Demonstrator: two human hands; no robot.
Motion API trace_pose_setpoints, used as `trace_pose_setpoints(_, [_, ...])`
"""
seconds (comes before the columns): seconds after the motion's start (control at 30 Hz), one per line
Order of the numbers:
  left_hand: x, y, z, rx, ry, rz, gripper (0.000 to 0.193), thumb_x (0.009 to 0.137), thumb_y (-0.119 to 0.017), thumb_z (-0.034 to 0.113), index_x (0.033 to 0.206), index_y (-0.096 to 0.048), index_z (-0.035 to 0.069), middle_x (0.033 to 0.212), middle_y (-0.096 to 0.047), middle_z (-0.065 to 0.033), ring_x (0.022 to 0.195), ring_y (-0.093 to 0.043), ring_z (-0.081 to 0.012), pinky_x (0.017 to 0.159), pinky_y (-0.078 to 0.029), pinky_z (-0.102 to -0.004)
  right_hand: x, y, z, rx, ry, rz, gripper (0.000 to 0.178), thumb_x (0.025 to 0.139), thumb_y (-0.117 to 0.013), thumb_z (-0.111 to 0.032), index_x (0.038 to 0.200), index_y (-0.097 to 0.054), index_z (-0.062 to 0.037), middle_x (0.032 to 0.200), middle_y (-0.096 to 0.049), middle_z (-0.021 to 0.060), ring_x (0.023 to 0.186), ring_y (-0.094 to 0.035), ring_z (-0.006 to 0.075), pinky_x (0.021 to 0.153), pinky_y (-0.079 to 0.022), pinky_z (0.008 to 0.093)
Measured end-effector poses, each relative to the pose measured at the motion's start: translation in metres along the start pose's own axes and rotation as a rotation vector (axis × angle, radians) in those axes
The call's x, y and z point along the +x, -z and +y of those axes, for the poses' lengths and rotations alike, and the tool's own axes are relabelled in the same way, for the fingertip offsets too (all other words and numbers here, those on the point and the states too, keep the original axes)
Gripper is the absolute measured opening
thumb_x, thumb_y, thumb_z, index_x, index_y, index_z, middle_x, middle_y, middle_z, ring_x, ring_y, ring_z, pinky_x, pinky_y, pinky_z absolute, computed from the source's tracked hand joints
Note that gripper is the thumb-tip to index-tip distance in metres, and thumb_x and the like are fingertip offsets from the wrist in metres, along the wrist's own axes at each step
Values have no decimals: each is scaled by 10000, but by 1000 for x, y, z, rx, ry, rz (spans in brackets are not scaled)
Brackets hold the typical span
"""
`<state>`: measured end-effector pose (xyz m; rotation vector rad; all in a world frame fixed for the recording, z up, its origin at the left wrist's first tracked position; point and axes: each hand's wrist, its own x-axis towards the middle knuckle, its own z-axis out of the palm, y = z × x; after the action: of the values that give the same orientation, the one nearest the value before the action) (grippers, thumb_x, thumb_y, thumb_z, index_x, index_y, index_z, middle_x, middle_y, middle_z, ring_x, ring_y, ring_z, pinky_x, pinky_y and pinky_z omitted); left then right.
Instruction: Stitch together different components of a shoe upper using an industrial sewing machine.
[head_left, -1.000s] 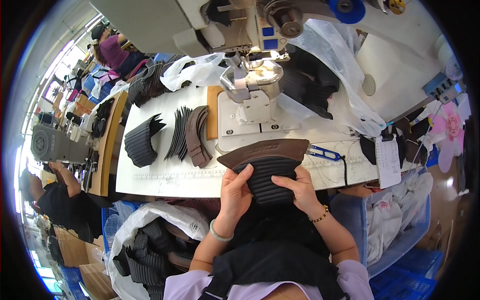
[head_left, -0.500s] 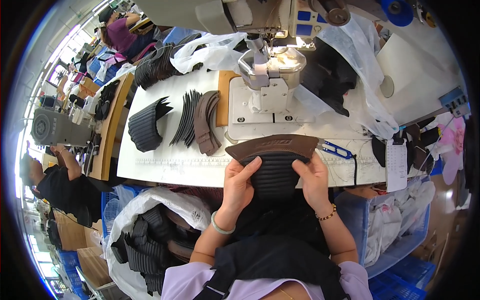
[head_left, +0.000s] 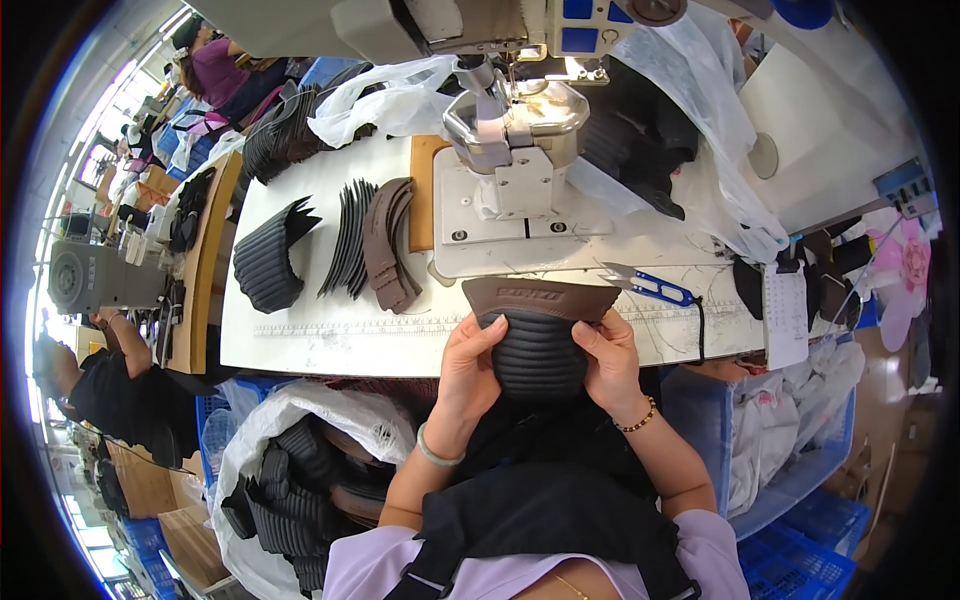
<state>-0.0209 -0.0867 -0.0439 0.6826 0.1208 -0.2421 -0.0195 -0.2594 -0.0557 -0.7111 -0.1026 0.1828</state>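
Between my two hands is a black ribbed padded piece [head_left: 540,355] with a curved brown band [head_left: 540,296] along its upper edge. My left hand [head_left: 470,362] pinches its left side, thumb on the ribbed face. On the opposite side my right hand [head_left: 608,362] grips it the same way; the fingers behind are hidden. It hangs over the table's near edge, in front of the sewing machine [head_left: 520,150]. Blue-handled thread snips [head_left: 650,285] lie beyond my right hand. Left of the machine are brown curved bands [head_left: 388,250], a stack of black strips [head_left: 348,240] and black ribbed pieces [head_left: 270,258].
A white sack [head_left: 375,425] of black and brown pieces stands at lower left. At right sits a blue bin [head_left: 690,440] holding white bags. Plastic sheeting [head_left: 720,150] and black material lie beside the machine. A person in black [head_left: 140,380] works at left, another in purple farther back.
The held piece has tipped so its brown band and ribbed front face me more squarely. Both hands still grip its sides. The whole view has shifted slightly.
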Motion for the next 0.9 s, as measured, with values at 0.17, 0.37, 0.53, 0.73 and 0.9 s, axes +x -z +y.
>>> trace_pose_setpoints(0.17, [1,2,-1,-12,25,5,266,926,-569,75,1167,-543,-34,1102,-654,-133,996,-645,-183,894,-512,-309,-1,0,-1,2,18,-24,279,896,-627,-25,1173,-614,-1,1125,-654,50,1020,-583,109,925,-437,261])
trace_pose_setpoints(0.37, [2,4,-3,-9,23,22,277,916,-585,69,1170,-542,-32,1099,-655,-126,988,-647,-181,893,-512,-305,-1,-3,-1,-41,58,-3,274,893,-629,-22,1165,-614,5,1130,-652,58,1029,-582,114,927,-437,269])
trace_pose_setpoints(0.53, [-1,-3,-5,20,-38,41,346,911,-590,57,1237,-499,-17,1179,-618,-134,1078,-607,-194,961,-470,-325,-1,4,1,-36,59,10,278,900,-615,-27,1176,-605,4,1139,-651,60,1041,-578,115,943,-427,272])
trace_pose_setpoints(0.73, [-7,-10,-11,58,-161,30,372,919,-573,27,1279,-481,4,1240,-589,-126,1146,-560,-185,1007,-420,-326,1,2,3,13,49,94,288,914,-592,-56,1198,-587,-5,1137,-651,64,1050,-585,124,958,-425,277])
trace_pose_setpoints(0.9, [-12,-11,-13,140,-211,35,365,928,-567,23,1277,-473,-23,1246,-580,-129,1145,-552,-183,1008,-410,-326,3,0,3,-4,24,166,288,924,-581,-76,1200,-576,6,1127,-654,73,1039,-592,123,939,-440,267])
